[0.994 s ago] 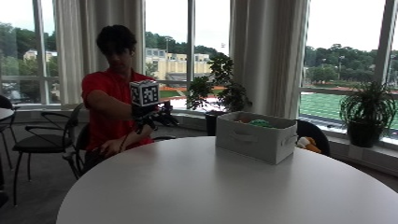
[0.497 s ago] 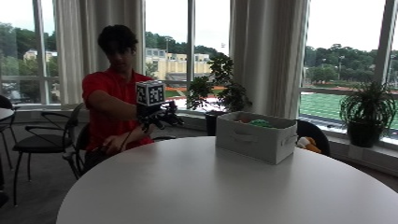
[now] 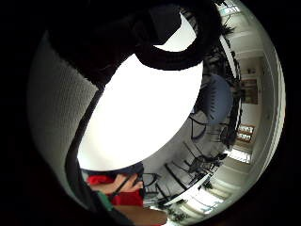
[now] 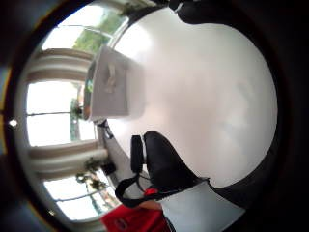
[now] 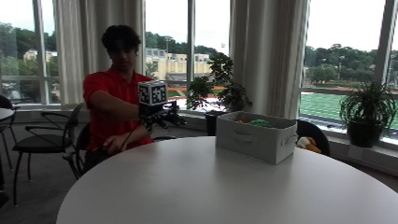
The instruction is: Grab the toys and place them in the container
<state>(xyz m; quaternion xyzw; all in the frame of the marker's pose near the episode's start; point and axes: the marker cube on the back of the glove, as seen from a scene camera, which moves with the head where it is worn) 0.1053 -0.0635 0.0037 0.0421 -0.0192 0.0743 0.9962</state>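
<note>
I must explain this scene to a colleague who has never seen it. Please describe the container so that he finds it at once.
Start at the large round white table. On its far side, near the windows, stands the pale grey rectangular fabric bin, open at the top. It is the only thing standing on the table, it has a handle on its front, and something green shows inside.

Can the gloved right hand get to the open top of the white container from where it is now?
Probably yes. The gloved right hand is raised above the table edge, and nothing stands on the bare tabletop between it and the white container, whose top is open.
</note>
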